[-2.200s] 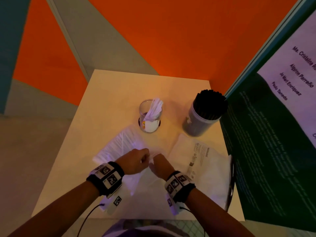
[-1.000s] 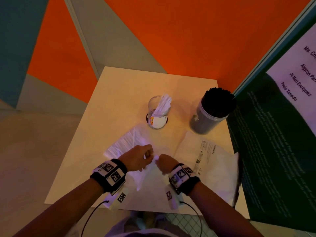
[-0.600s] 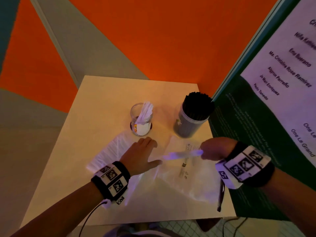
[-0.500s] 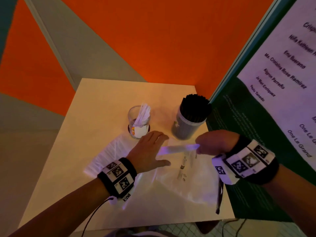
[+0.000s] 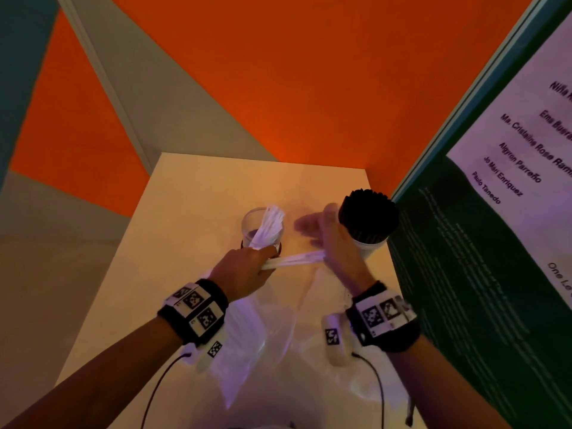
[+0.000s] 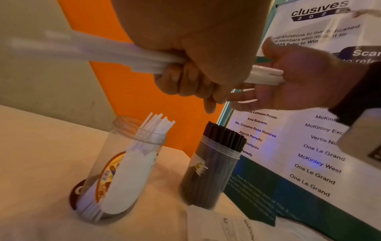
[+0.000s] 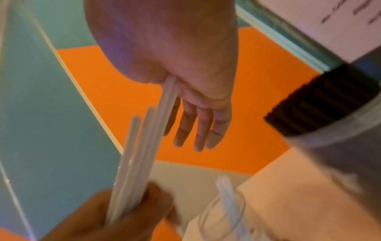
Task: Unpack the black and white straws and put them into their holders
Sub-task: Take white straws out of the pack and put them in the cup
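The left hand (image 5: 244, 269) holds a small bundle of white straws (image 5: 292, 261) in a closed grip, fingers curled round it, as the left wrist view shows plainly. The bundle lies nearly level above the counter (image 5: 192, 218), its long axis running left to right between the two hands. The right hand (image 5: 332, 243) meets the bundle's right end with its fingers straight and spread, the straw ends lying against the palm; whether it presses them flush or merely touches cannot be told through the blur. The clear jar (image 5: 261, 230) already holding white straws stands just beyond the left hand's grip, nearer to it than to the right hand. The grey jar of black straws (image 5: 368, 224) stands beside the right hand. To go in, the bundle probably has to tip from level to upright over the clear jar's mouth
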A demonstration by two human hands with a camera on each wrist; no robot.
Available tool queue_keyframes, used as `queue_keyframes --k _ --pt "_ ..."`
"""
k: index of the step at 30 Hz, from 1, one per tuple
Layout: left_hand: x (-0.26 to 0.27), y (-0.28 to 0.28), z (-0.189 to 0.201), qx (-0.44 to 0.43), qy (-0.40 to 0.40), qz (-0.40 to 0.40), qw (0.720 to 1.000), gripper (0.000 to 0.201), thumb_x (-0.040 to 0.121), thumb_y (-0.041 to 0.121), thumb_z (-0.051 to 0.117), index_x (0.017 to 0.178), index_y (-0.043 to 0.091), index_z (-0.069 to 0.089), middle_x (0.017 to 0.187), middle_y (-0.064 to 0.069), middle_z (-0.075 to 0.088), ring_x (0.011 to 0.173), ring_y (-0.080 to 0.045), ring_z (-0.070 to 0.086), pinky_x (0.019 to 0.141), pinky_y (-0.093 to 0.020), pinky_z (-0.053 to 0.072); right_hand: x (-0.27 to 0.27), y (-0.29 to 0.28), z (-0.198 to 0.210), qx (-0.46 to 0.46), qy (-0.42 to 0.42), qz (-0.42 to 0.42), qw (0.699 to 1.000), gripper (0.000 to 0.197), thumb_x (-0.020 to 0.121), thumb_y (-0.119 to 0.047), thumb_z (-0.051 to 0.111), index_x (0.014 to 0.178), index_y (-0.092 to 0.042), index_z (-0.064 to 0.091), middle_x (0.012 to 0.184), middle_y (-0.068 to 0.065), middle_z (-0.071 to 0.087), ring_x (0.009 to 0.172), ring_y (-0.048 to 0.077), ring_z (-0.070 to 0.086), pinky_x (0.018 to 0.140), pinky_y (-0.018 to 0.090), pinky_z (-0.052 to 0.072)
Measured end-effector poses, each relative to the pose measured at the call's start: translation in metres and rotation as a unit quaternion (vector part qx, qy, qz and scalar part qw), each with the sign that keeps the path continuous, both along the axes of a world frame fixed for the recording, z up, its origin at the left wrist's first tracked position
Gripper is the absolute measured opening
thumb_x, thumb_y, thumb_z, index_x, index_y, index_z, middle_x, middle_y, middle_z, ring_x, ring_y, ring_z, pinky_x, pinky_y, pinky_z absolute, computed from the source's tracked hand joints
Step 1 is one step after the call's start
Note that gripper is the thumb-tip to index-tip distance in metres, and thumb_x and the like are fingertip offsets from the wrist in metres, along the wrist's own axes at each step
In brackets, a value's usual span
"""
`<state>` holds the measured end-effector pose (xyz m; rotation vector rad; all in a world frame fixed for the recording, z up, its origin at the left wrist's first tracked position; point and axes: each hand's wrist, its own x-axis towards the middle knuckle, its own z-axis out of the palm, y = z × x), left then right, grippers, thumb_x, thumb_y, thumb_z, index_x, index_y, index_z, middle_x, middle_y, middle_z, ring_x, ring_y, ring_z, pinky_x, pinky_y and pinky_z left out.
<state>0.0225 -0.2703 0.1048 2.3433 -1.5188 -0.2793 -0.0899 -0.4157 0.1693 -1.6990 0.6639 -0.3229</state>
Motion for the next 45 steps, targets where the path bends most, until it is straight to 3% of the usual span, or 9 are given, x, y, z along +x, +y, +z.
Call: queue_keyframes --k 5,9,13,21,25,33,37,41,45 --pt "0.007 -0.005 -0.002 -0.003 0.050 0.009 0.999 0.023 0.097 0.032 0.049 0.114 0.019 0.057 0.094 -0.009 0.066 0.084 -0.033 0.061 0.062 -0.031 0.033 0.021 0.007 -0.018 0.077 -0.104 -0.025 0.991 0.064 0.082 -0.073 0.027 0.084 -0.026 0.069 0.098 0.002 0.072 0.098 0.019 0.067 0.090 0.036 0.050" --pt "0.019 -0.014 0.002 -0.074 0.136 0.040 0.987 0.028 0.097 0.028 0.051 0.119 0.013 0.057 0.097 -0.012 0.066 0.084 -0.035 0.062 0.063 -0.032 0.037 0.030 0.019 -0.026 0.122 -0.234 -0.004 0.964 0.015 0.093 -0.014 0.053 0.107 -0.011 0.049 0.103 0.021 0.062 0.100 0.033 0.062 0.088 0.038 0.049" --pt "0.039 -0.042 0.011 -0.124 0.200 0.056 0.970 0.039 0.096 0.028 0.052 0.132 0.013 0.048 0.114 -0.016 0.064 0.097 -0.032 0.063 0.076 -0.036 0.048 0.057 0.014 -0.014 0.025 -0.244 0.013 0.969 0.019 0.093 0.011 0.045 0.097 -0.007 0.040 0.085 0.021 0.052 0.082 0.029 0.062 0.077 0.033 0.050" --pt "0.097 -0.042 -0.012 -0.114 0.212 0.090 0.966 0.085 0.077 0.035 0.077 0.143 0.013 0.029 0.141 -0.008 0.033 0.130 -0.019 0.032 0.102 -0.029 0.030 0.100 -0.047 0.003 -0.042 -0.257 -0.012 0.965 0.028 0.096 0.010 0.038 0.092 -0.018 0.041 0.081 0.006 0.046 0.072 0.018 0.056 0.076 0.028 0.051" --pt "0.095 -0.011 -0.038 -0.084 0.170 0.125 0.974 0.079 0.074 0.033 0.080 0.136 0.008 0.037 0.137 -0.010 0.036 0.128 -0.025 0.034 0.105 -0.035 0.031 0.108 -0.044 -0.026 -0.076 -0.183 0.012 0.980 0.025 0.101 0.000 0.035 0.099 -0.023 0.043 0.086 0.010 0.051 0.081 0.021 0.060 0.084 0.044 0.049" --pt "0.093 0.037 -0.074 -0.045 0.176 0.163 0.970 0.045 0.083 0.013 0.068 0.123 0.010 0.049 0.127 -0.008 0.044 0.117 -0.026 0.043 0.096 -0.029 0.034 0.112 -0.050 -0.061 -0.134 -0.055 0.061 0.987 0.032 0.102 -0.032 0.037 0.128 -0.024 0.054 0.129 -0.008 0.053 0.119 -0.004 0.046 0.093 0.002 0.033" --pt "0.118 0.098 -0.117 -0.026 0.102 0.289 0.952 0.027 0.083 0.001 0.060 0.110 0.006 0.063 0.125 -0.017 0.052 0.120 -0.039 0.045 0.098 -0.040 0.036 0.106 -0.050 -0.072 -0.125 0.009 0.059 0.990 0.038 0.101 -0.027 0.041 0.138 -0.016 0.047 0.146 0.001 0.044 0.134 0.012 0.040 0.107 0.016 0.029" --pt "0.212 0.151 -0.148 0.098 0.100 0.429 0.893 0.056 0.100 0.024 0.039 0.151 0.017 0.017 0.160 -0.008 0.001 0.147 -0.029 0.001 0.114 -0.053 0.015 0.088 -0.044 -0.073 -0.196 -0.024 0.036 0.980 0.036 0.097 -0.028 0.046 0.131 -0.020 0.053 0.138 -0.004 0.049 0.128 0.000 0.041 0.102 0.003 0.027" --pt "0.253 0.157 -0.182 0.237 0.128 0.368 0.890 0.054 0.103 0.027 0.019 0.152 0.021 -0.006 0.160 -0.001 -0.008 0.148 -0.022 -0.001 0.117 -0.054 0.008 0.065 -0.047 -0.064 -0.192 -0.022 0.016 0.981 0.036 0.092 -0.034 0.045 0.126 -0.028 0.055 0.133 -0.006 0.053 0.123 0.001 0.045 0.094 -0.003 0.031"
